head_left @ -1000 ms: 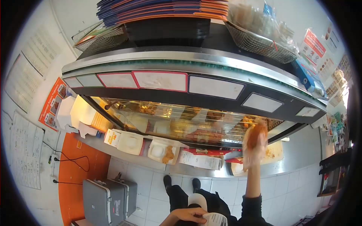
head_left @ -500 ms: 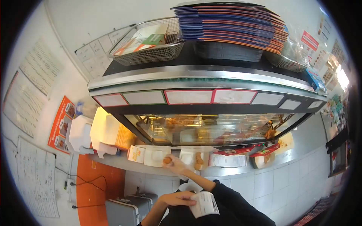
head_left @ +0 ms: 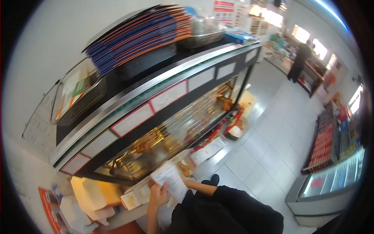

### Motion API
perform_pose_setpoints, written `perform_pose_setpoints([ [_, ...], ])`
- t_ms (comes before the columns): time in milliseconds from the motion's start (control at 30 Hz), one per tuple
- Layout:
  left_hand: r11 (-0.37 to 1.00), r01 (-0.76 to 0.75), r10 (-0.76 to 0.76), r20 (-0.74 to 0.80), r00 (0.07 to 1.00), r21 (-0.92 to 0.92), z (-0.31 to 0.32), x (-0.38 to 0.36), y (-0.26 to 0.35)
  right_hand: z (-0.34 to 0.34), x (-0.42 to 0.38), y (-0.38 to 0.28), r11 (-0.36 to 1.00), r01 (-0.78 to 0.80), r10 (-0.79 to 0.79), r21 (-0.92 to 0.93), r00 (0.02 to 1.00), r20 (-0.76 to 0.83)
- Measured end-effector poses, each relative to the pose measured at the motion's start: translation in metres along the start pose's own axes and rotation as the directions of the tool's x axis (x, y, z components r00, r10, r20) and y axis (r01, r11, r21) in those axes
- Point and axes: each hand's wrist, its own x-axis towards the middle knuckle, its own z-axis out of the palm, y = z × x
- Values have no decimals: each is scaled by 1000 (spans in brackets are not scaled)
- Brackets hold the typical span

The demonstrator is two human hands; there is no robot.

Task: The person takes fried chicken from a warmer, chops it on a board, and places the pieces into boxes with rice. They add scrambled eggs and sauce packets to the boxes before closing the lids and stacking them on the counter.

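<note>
The left hand (head_left: 159, 196) is raised in front of the body, its forearm rising from the bottom edge, thumb laid across the face of a white paper slip (head_left: 172, 182) and the fingers behind it, so the slip is pinched at its left side. The slip tilts, printed face towards the wearer, in front of the food boxes on the counter (head_left: 128, 215). The right forearm (head_left: 201, 187) comes out of a black sleeve (head_left: 243, 201) and runs leftwards behind the slip. The paper covers most or all of the right hand, so I cannot tell whether its fingers are apart, together or closed on something. Just beyond the slip's right edge, brown fried food (head_left: 184, 169) sits in 1 open box; another open box (head_left: 141, 195) lies to the left, beside the warming cabinet (head_left: 165, 136).

Compared with 0.5 s ago, the slip is higher and further forward; then it was low against the body, and the right hand, gloved, was in plain sight over the boxes with a round brown piece in its fingers. The view has also swung towards the right side of the room, taking in 1 distant person (head_left: 300, 60) in dark clothing and a glass-fronted cooler (head_left: 331, 177).
</note>
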Motion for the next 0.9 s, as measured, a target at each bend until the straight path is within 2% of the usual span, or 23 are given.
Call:
perform_pose_setpoints([
  [33,981,-172,169,42,985,86,8,28,16,-5,-12,9,996,-47,49,70,999,-22],
  [67,939,-331,324,77,943,93,14,58,38,-11,-23,16,988,-87,93,132,995,-44],
  [100,855,-480,472,91,877,195,18,84,36,-16,-33,21,974,-122,136,189,989,-65],
  [167,590,-717,724,149,673,371,29,144,5,-24,-55,27,935,-178,220,307,970,-105],
  [233,400,-664,691,268,671,632,22,156,-62,-31,-72,32,886,-213,293,412,945,-143],
  [267,355,-824,846,223,484,442,17,165,-37,-36,-80,34,858,-227,332,461,930,-160],
  [300,350,-800,803,283,524,488,10,160,-53,-41,-88,37,829,-233,363,508,916,-173],
  [367,350,-777,804,258,536,523,-3,150,-72,-47,-103,47,772,-240,420,589,888,-188],
  [500,424,-686,706,259,659,591,-37,118,-92,-59,-161,76,602,-189,511,776,837,-193],
  [533,439,-654,680,248,690,616,-48,107,-95,-42,-173,118,816,-251,474,521,806,-354],
  [567,455,-610,668,205,716,649,-59,97,-99,-38,-183,151,862,-330,487,385,750,-448],
  [600,469,-563,656,157,738,681,-69,86,-104,-33,-194,183,868,-427,493,253,684,-537],
  [633,483,-513,644,109,757,710,-75,76,-105,-48,-204,197,792,-528,597,306,566,-569],
  [667,559,-486,654,3,756,672,-76,69,-102,-69,-213,204,733,-582,659,352,480,-579],
  [700,664,-363,581,-146,801,654,-69,62,-99,-95,-221,207,667,-630,714,398,389,-582],
  [767,829,-101,385,-430,817,550,-40,42,-89,-144,-232,201,757,-625,482,190,338,-808],
  [800,874,-2,273,-487,830,486,-17,31,-92,-161,-232,214,697,-699,481,160,289,-828],
  [833,884,35,163,-379,911,466,12,23,-96,-174,-230,231,629,-766,473,133,242,-847],
  [867,891,76,48,-261,964,447,44,15,-91,-188,-227,245,610,-782,498,129,252,-830],
  [900,843,503,-491,-108,864,189,83,25,-49,-203,-223,259,589,-799,521,121,261,-813],
])
